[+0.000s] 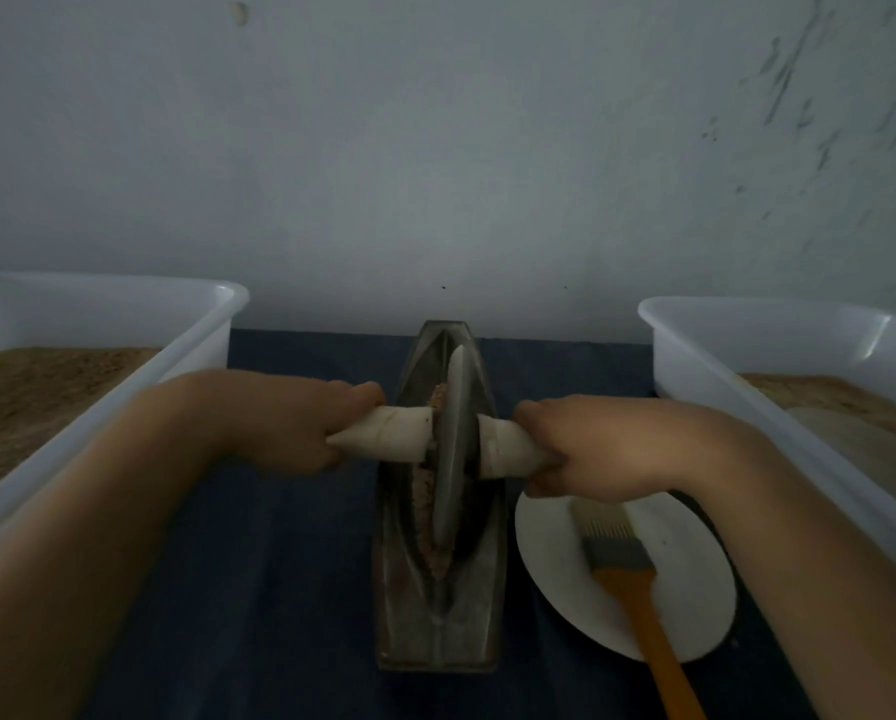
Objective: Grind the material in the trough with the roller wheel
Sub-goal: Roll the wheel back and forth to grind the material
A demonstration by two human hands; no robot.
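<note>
Fingers of both hands are curled round the wooden handles: the left hand (300,428) grips the left handle (383,431), the right hand (586,449) grips the right handle (508,449). Between them the wheel (453,449) stands on edge in the trough (438,605), which runs from 12 to 6 o'clock on the dark cloth (279,589). Brown material (425,496) lies heaped along the wheel's 9 o'clock face, from beside the left handle down toward the near end of the groove.

Risks, as I judge them: the material sits mostly on one side, so the wheel may roll past it rather than over it, and a hard push could throw grains over the trough's left wall onto the cloth. Uneven pressure from the two hands would tilt the wheel and let it climb the groove wall. At 4 o'clock, just beside the trough, a plate (565,543) carries a brush (638,579); the right forearm passes right above it and could knock it on a long pull. Bins (196,324) (695,335) at 9 and 3 o'clock hem in both elbows.
</note>
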